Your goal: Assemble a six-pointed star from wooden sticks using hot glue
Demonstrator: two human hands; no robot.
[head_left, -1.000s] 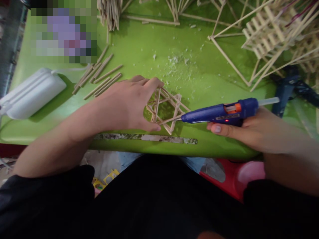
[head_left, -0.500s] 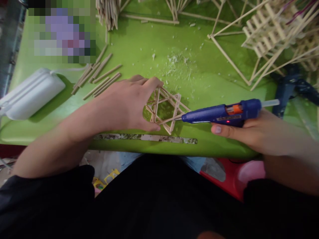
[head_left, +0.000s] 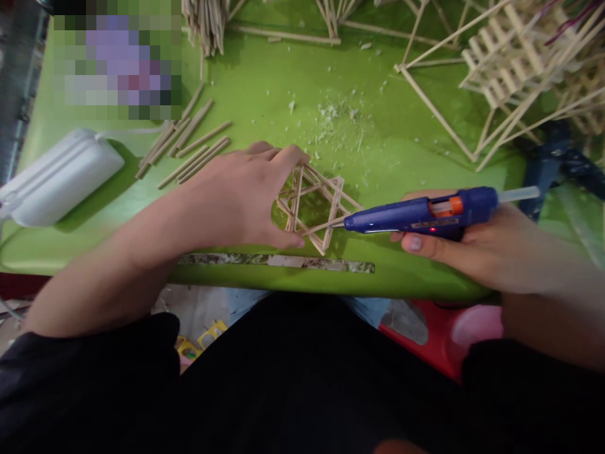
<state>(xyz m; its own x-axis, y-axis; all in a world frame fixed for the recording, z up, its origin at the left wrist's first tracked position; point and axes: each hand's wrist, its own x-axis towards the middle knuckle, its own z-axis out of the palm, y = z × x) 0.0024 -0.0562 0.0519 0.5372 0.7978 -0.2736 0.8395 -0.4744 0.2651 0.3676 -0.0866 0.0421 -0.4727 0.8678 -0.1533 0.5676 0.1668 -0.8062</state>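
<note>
My left hand [head_left: 250,195] grips a small star-like frame of wooden sticks [head_left: 334,205] at its left side, thumb near the front and fingers over the back. In my right hand [head_left: 477,246] is a blue glue gun [head_left: 392,216], its red light lit and a clear glue stick [head_left: 520,194] poking out of its rear. The gun's metal tip touches or nearly touches a stick at the frame's front right. Some of my left fingers are hidden behind the hand.
Loose sticks [head_left: 193,154] lie left of the frame, beside a white box-shaped device [head_left: 69,178]. A stick bundle [head_left: 205,25] stands behind. Larger stick structures [head_left: 501,69] fill the far right, near a dark blue tool [head_left: 548,164]. Whitish scraps [head_left: 340,116] litter the green table [head_left: 265,82].
The fingers of my right hand have shifted at the gun, and the orange part and glue stick have slid slightly to the right. My left hand and the frame stay put.
</note>
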